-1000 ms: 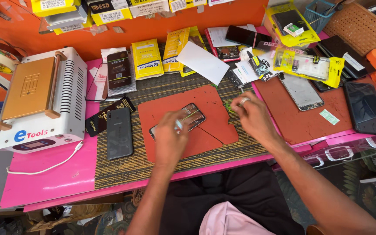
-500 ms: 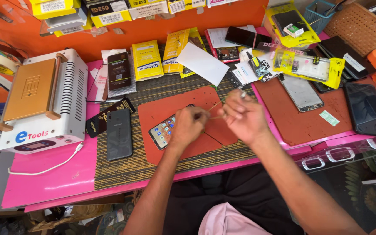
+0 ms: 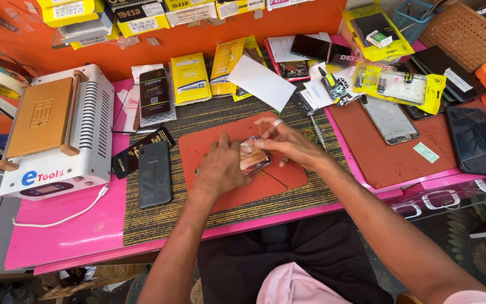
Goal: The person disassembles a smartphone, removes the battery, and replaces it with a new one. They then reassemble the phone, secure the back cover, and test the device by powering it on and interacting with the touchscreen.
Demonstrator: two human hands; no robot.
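Working surface first: pink bench (image 3: 68,236) with a woven mat (image 3: 158,217) and on it a red pad (image 3: 209,149). White heating machine (image 3: 57,132) sits far left, its cable trailing loose over the bench; dark phone (image 3: 154,173) lies face down just beside the pad. Phone (image 3: 254,157) rests on the pad's middle, screen up and lit, whole as far as visible. Left hand (image 3: 220,166) lies flat on its near end, fingers together, pinning it. Right hand (image 3: 285,141) comes in from the far end, thumb and forefinger pinched at the phone's edge; what they pinch is too small to tell. Judged early: nothing lifted off, no loose parts beside the phone.
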